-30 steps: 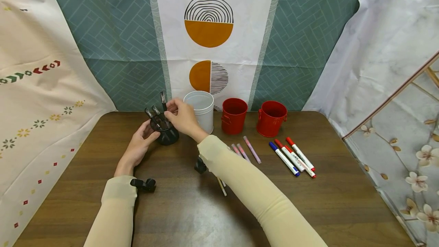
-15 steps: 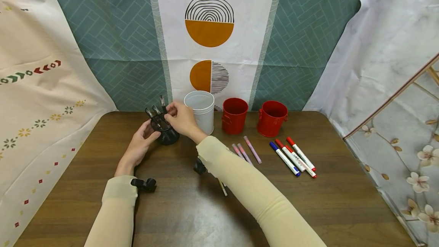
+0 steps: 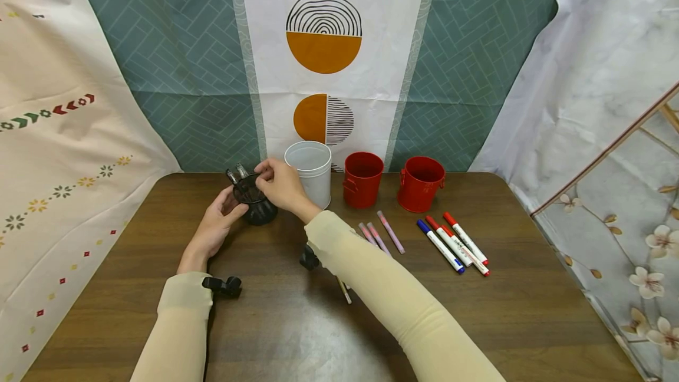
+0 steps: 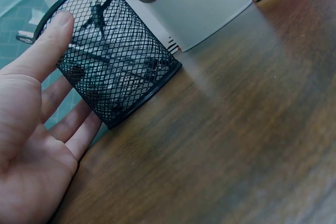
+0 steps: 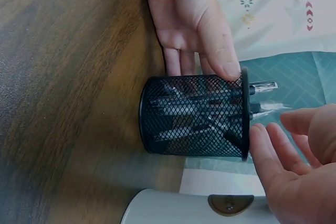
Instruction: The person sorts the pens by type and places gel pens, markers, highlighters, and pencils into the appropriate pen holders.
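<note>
A black mesh pen holder (image 3: 261,213) stands at the back left of the table. My left hand (image 3: 212,226) holds it from the left, thumb near the rim and fingers behind the mesh. Clear-capped black pens (image 5: 264,87) lean inside, their caps poking out above the rim. Over the rim on the other side is my right hand (image 3: 284,186), fingers loosely bent and thumb apart from them. In the right wrist view nothing shows between those fingers, and one fingertip is right at a clear cap. More dark pens show through the mesh.
Right of the holder stand a white bucket (image 3: 316,187), a red bucket (image 3: 363,184) and another red bucket (image 3: 419,190). Pink pens (image 3: 391,232) and several red- and blue-capped markers (image 3: 440,245) lie in front. A thin gold stick (image 3: 343,290) lies partly under the right sleeve.
The pen my right hand pinched upright at the rim has gone down into the holder, and the fingers have let it go. My left hand has stayed put.
</note>
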